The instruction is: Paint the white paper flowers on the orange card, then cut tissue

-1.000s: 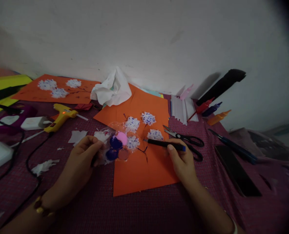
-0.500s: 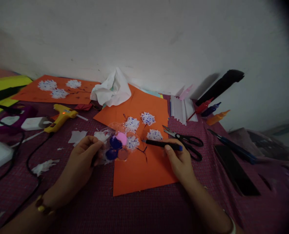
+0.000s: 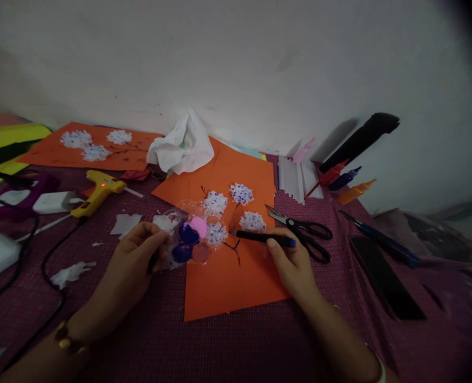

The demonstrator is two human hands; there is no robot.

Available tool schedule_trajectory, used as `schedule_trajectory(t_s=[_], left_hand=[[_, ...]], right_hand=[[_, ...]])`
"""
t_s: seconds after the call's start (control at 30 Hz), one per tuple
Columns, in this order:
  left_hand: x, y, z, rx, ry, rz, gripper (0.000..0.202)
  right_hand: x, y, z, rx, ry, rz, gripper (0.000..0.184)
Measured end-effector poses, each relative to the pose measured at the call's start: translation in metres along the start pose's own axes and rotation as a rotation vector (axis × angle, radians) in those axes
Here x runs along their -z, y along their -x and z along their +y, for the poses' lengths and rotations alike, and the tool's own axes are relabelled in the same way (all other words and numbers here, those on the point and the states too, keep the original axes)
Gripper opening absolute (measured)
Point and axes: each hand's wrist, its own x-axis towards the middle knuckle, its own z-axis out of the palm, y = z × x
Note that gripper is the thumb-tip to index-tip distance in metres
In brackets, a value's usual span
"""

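My left hand (image 3: 142, 252) pinches the edge of a clear plastic paint palette (image 3: 191, 234) whose round wells hold dark blue, pink and brownish colour. The palette hovers over the left edge of an orange sheet (image 3: 228, 290). Between the fingers of my right hand (image 3: 292, 260) is a black paintbrush (image 3: 255, 235) with a blue end, its tip pointing left toward the palette. On the sheet are several white paper flowers (image 3: 242, 193) dabbed with blue, and thin dark painted stems (image 3: 236, 247). One flower lies partly behind the clear palette.
Black-handled scissors (image 3: 310, 231) lie right of the sheet, near a phone (image 3: 387, 276) and a blue cutter (image 3: 379, 239). Paint tubes (image 3: 355, 191) stand by the wall. At left are a yellow glue gun (image 3: 100, 191) with its cord, crumpled tissue (image 3: 184, 146) and a second flowered orange sheet (image 3: 136, 154).
My right hand and the brush have shifted very slightly left. The palette and my left hand stay almost where they were.
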Motion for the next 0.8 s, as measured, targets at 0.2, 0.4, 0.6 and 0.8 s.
schedule_trajectory(t_s=[0.2,0.4,0.6,0.8], left_hand=[[-0.0023,0.0024,0.0045,-0.01,-0.004,0.022,0.025],[-0.0011,0.0016,0.0019,-0.007,0.001,-0.006,0.026],[-0.0015,0.0027,0.0031,0.008,-0.004,-0.017,0.027],[0.0011,0.0002,-0.0025,0.004,0.012,-0.046,0.028]], right_hand=[[0.0033,-0.0003,-0.0021,-0.003,-0.038,0.073,0.011],[0.0021,-0.0004,0.0003,-0.018,-0.061,0.003,0.013],[0.0032,-0.0009,-0.001,-0.022,-0.075,0.044,0.013],[0.0043,-0.0016,-0.0016,-0.056,-0.094,0.009,0.013]])
